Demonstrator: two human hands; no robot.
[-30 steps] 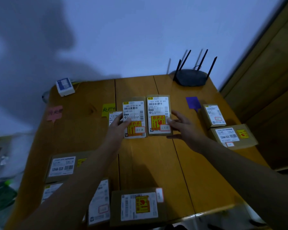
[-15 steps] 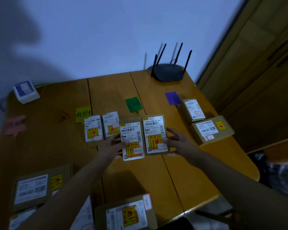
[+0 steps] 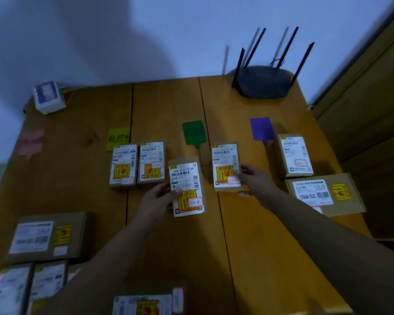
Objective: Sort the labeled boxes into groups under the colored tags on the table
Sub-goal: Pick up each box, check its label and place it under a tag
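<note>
My left hand (image 3: 156,201) grips a small labeled box (image 3: 187,186) by its left edge, below the green tag (image 3: 194,133). My right hand (image 3: 256,181) holds a second small box (image 3: 225,165) at its lower right corner, between the green tag and the purple tag (image 3: 261,128). Two small boxes (image 3: 123,164) (image 3: 151,162) lie side by side under the yellow tag (image 3: 118,138). Beneath the purple tag sit a small box (image 3: 295,155) and a larger box (image 3: 323,193). A pink tag (image 3: 30,143) lies at the far left.
A black router (image 3: 265,81) stands at the table's back right. A white-blue carton (image 3: 48,97) sits at the back left. Several larger boxes (image 3: 45,237) (image 3: 146,303) crowd the near left and front edge. A wooden cabinet (image 3: 373,98) flanks the right side.
The two boxes I hold were pressed together; now they are apart, the right one moved right and the left one pulled down toward me. The camera also shifted.
</note>
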